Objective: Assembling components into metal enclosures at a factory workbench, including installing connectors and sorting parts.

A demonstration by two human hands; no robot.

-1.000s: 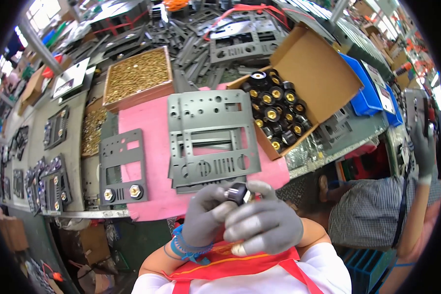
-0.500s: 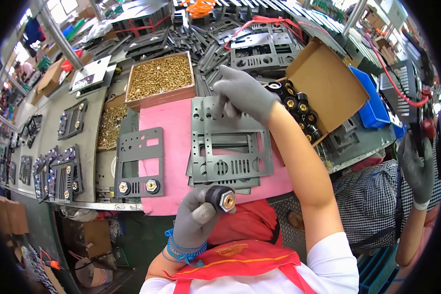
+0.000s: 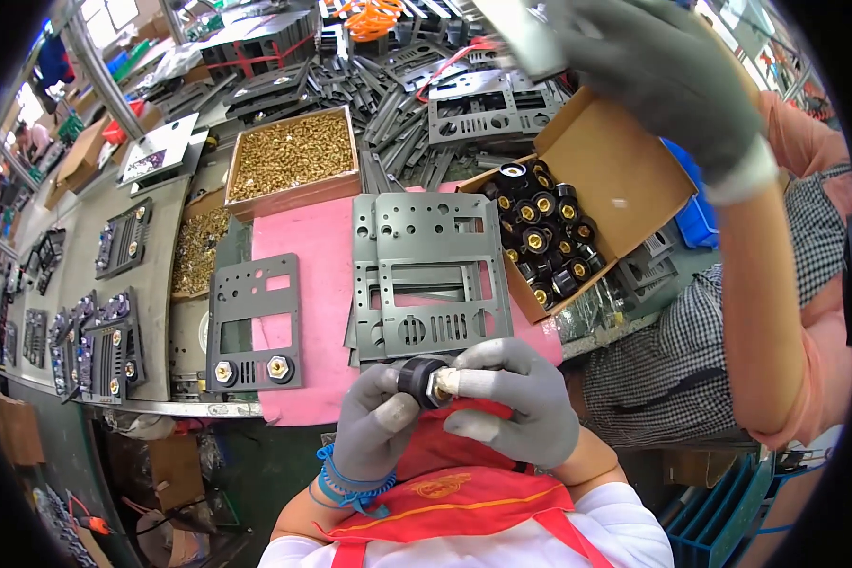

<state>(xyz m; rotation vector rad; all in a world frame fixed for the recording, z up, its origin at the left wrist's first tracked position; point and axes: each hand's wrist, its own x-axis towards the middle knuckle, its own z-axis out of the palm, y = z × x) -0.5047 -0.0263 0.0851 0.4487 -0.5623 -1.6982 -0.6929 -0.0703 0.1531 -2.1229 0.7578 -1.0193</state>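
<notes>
Fingers of the left hand (image 3: 369, 431) clamp the black knob (image 3: 413, 377) just below the stacked plates (image 3: 426, 244); the right hand (image 3: 530, 412) touches its nut (image 3: 433, 387) (whether gripping, I cannot tell). Steadying the left should help.

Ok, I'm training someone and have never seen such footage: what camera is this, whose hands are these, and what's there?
No machine here: a head-worn fisheye camera looks down, bending straight edges. The wearer's grey-gloved left hand holds a black round fitting with a metal nut; their grey-gloved right hand is at its metal end. On the bench, a flat pink sheet lies beneath a stack of grey cut-out metal plates. Beyond are an open brown cardboard box of black round fittings and a shallow box of small brass-coloured pieces. The blurred grey glove, upper right, is another person's.
</notes>
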